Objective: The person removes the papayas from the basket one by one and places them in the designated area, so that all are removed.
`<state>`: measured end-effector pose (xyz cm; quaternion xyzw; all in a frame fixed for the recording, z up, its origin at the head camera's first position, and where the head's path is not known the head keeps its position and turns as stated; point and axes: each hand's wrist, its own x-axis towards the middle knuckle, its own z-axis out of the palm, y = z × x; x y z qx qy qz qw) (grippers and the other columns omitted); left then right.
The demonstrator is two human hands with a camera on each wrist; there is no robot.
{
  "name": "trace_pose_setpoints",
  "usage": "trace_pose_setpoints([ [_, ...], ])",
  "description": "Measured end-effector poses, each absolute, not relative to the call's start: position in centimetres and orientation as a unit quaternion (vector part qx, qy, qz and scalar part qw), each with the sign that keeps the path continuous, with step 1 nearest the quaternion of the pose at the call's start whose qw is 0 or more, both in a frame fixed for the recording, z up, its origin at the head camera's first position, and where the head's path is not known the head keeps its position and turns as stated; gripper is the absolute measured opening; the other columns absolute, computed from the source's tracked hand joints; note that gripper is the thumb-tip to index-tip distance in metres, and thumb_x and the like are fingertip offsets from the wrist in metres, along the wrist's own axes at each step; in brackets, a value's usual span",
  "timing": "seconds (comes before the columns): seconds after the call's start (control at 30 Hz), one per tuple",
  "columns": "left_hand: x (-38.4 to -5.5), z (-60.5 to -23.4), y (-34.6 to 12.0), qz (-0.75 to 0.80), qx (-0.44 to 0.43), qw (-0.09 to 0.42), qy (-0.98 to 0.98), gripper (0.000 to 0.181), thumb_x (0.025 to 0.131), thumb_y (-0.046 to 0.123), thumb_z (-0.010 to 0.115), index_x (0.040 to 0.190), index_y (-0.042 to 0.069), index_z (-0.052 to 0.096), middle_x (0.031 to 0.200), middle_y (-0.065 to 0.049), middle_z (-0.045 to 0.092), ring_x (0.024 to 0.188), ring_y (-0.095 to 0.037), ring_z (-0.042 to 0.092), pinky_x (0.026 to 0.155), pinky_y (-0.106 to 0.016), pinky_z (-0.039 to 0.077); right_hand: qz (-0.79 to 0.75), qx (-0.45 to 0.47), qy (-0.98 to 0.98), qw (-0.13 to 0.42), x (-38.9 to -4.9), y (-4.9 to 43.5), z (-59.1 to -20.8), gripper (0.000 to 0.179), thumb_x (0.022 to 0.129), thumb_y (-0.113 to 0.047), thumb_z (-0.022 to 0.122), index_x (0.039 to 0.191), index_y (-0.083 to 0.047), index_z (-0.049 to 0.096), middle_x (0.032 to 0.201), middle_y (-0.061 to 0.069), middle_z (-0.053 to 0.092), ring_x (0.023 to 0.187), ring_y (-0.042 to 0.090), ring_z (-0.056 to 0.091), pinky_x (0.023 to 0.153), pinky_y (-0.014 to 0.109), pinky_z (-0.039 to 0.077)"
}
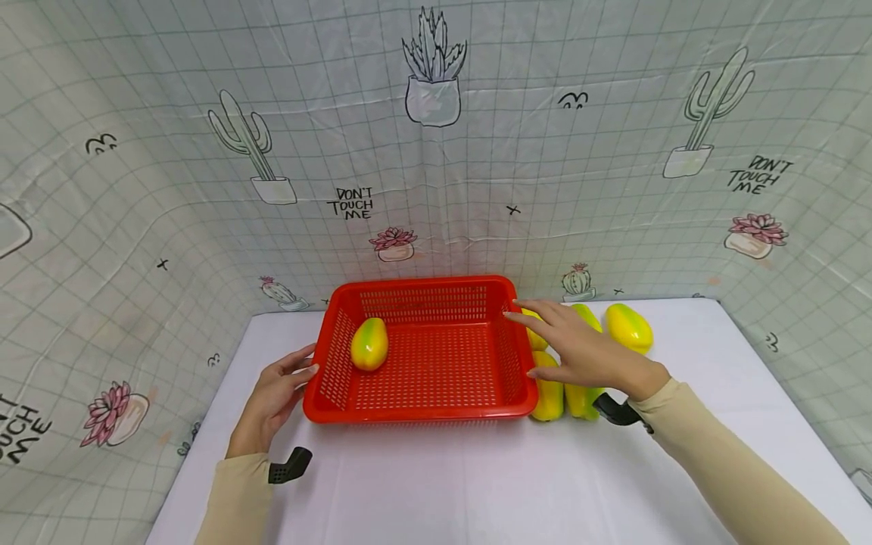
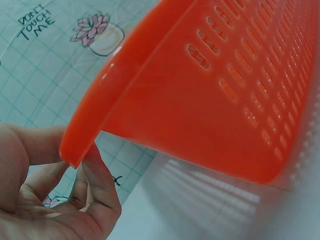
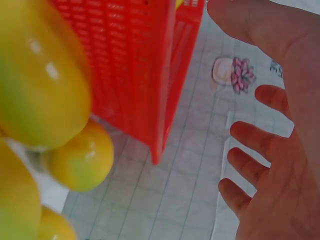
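Observation:
A red plastic basket (image 1: 422, 415) with slotted walls stands on the table. Inside it, against the left side, lies one yellow-green fruit (image 1: 368, 344) shaped like a papaya or mango. My left hand (image 1: 272, 393) pinches the basket's left rim; the left wrist view shows thumb and fingers either side of the rim edge (image 2: 87, 125). Over the right rim hovers my right hand (image 1: 586, 344), fingers spread and holding nothing. In the right wrist view that hand (image 3: 295, 165) appears apart from the basket (image 3: 160, 100). Several similar fruits (image 1: 548, 393) lie below and beside it, partly hidden.
One more fruit (image 1: 628, 328) sits at the far right of the group. A white cloth covers the table (image 1: 443, 484). Behind and on both sides hangs a grid-patterned curtain (image 1: 463, 166) with cactus drawings, close to the basket's back.

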<state>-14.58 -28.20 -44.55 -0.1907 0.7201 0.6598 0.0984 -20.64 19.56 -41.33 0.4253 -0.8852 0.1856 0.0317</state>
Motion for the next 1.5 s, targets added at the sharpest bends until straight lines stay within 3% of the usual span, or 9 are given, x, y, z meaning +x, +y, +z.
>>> trace_pose_setpoints([
  [0.43,-14.6,-44.7,-28.2,0.653,-0.193,0.099,0.725,0.058,0.109,0.012,0.055,0.165,0.008,0.037,0.155,-0.018,0.038,0.119,-0.021,0.049,0.084,-0.013,0.053,0.178,0.457,-0.871,0.001,-22.1,14.0,-40.6,0.086,0.090,-0.031,0.087,0.161,-0.012,0.042,0.165,0.019,0.037,0.151,0.040,0.034,0.120,0.065,0.033],
  [1.07,-14.5,-44.7,-28.1,0.657,-0.195,0.097,0.721,0.058,0.110,0.012,0.055,0.165,0.008,0.037,0.158,-0.018,0.036,0.128,-0.025,0.045,0.084,-0.012,0.053,0.125,0.446,-0.885,-0.046,-23.7,5.9,-41.3,0.090,0.091,-0.040,0.084,0.164,-0.013,0.038,0.166,0.017,0.037,0.153,0.038,0.033,0.125,0.060,0.027],
  [1.37,-14.4,-44.8,-28.2,0.662,-0.180,0.088,0.722,0.058,0.108,0.009,0.058,0.163,0.003,0.038,0.141,-0.012,0.045,0.109,-0.012,0.055,0.086,-0.015,0.053,0.126,0.439,-0.887,-0.068,-24.6,3.1,-42.0,0.091,0.092,-0.041,0.083,0.165,-0.013,0.037,0.165,0.019,0.037,0.152,0.038,0.034,0.126,0.058,0.027],
  [1.5,-14.4,-44.8,-28.2,0.664,-0.177,0.089,0.721,0.059,0.108,0.010,0.058,0.163,0.003,0.038,0.141,-0.011,0.045,0.108,-0.011,0.054,0.086,-0.015,0.053,0.123,0.433,-0.889,-0.080,-25.0,1.9,-42.2,0.090,0.093,-0.043,0.082,0.164,-0.013,0.037,0.164,0.019,0.039,0.152,0.038,0.036,0.126,0.057,0.028],
])
